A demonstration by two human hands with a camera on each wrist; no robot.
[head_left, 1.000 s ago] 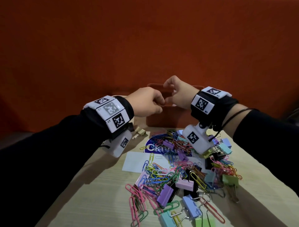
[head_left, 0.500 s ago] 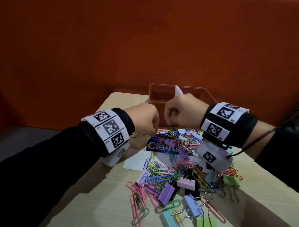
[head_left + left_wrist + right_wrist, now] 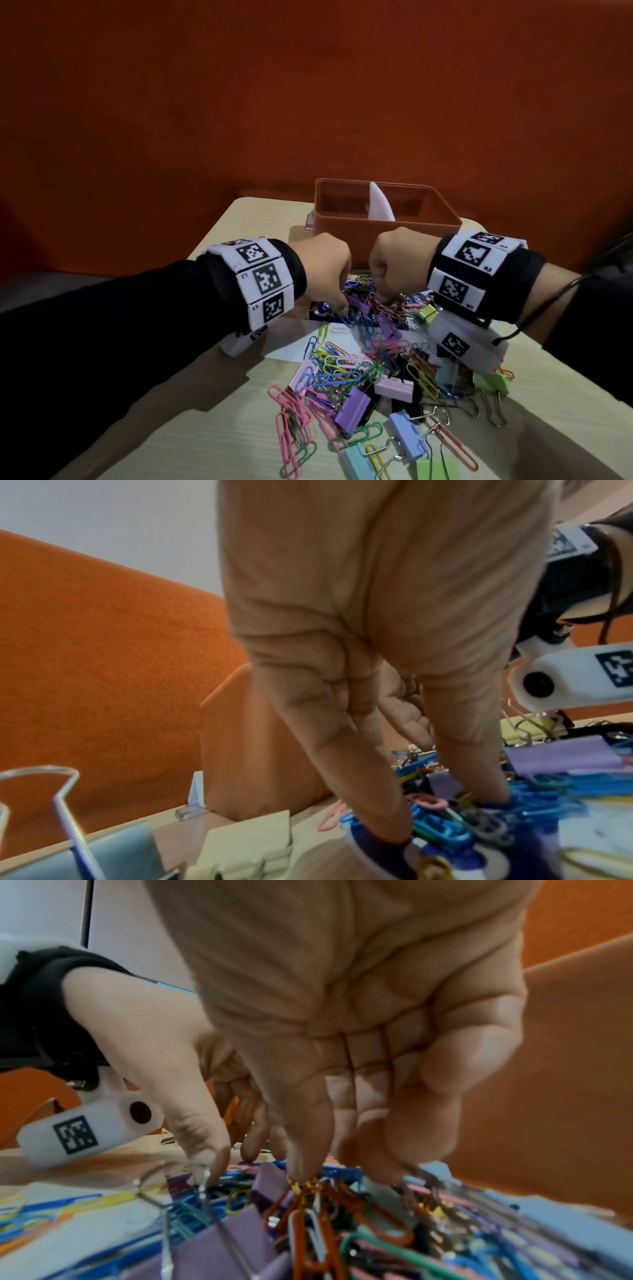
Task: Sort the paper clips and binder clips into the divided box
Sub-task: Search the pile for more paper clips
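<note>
The divided box (image 3: 387,228) is seen at the tabletop's far edge, just beyond both grips: right hand (image 3: 399,260) pinching orange paper clips (image 3: 329,1204), left hand (image 3: 322,265) fingertips (image 3: 387,823) pressed into blue clips (image 3: 445,834).

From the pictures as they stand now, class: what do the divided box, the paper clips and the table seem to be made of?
Divided box: probably moulded plastic, matte orange; smooth thin walls, rounded rim.
Paper clips: likely wire with a coloured coating; thin bent loops, glossy pink, blue and green.
Table: pale wood or a wood-look laminate; faint straight grain, dull sheen.
</note>
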